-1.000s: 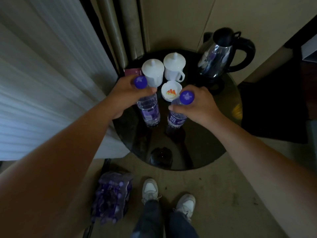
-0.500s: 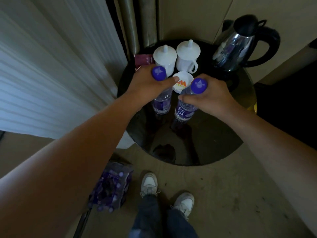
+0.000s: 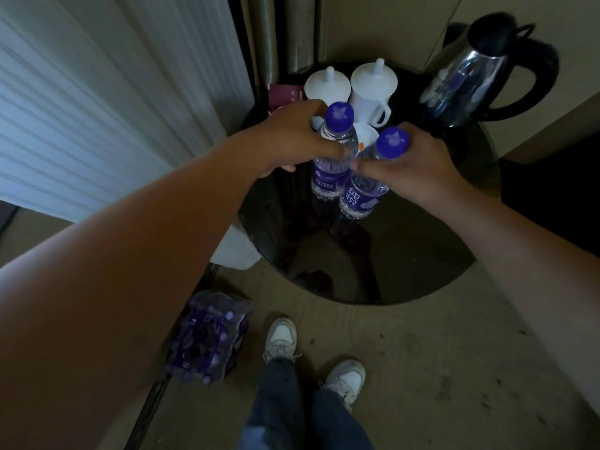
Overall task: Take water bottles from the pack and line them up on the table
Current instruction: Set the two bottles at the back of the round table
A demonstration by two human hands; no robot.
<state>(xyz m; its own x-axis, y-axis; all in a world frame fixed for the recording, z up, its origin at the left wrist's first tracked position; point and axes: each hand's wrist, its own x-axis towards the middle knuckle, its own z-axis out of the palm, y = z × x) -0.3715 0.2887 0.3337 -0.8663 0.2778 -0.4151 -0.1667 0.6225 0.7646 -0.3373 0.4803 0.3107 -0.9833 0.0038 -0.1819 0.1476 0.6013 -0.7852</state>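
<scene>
Two clear water bottles with purple caps and purple labels stand upright side by side on the round black glass table (image 3: pixel 406 271). My left hand (image 3: pixel 292 138) grips the left bottle (image 3: pixel 329 170) around its shoulder. My right hand (image 3: pixel 412 167) grips the right bottle (image 3: pixel 360 196) just under its cap. The two bottles nearly touch. On the floor to the lower left lies the plastic-wrapped pack (image 3: pixel 207 339) with several purple-capped bottles in it.
Behind the bottles stand two white lidded mugs (image 3: pixel 370 89), a small white round lid (image 3: pixel 367 134) and a dark red card (image 3: pixel 284 95). A steel kettle (image 3: pixel 470 76) sits at the table's back right. White curtain on the left; my shoes (image 3: pixel 282 336) below the table edge.
Both hands have drawn the bottles closer together on the table. The hands have slid lower on the necks, so both caps stand free above the fingers.
</scene>
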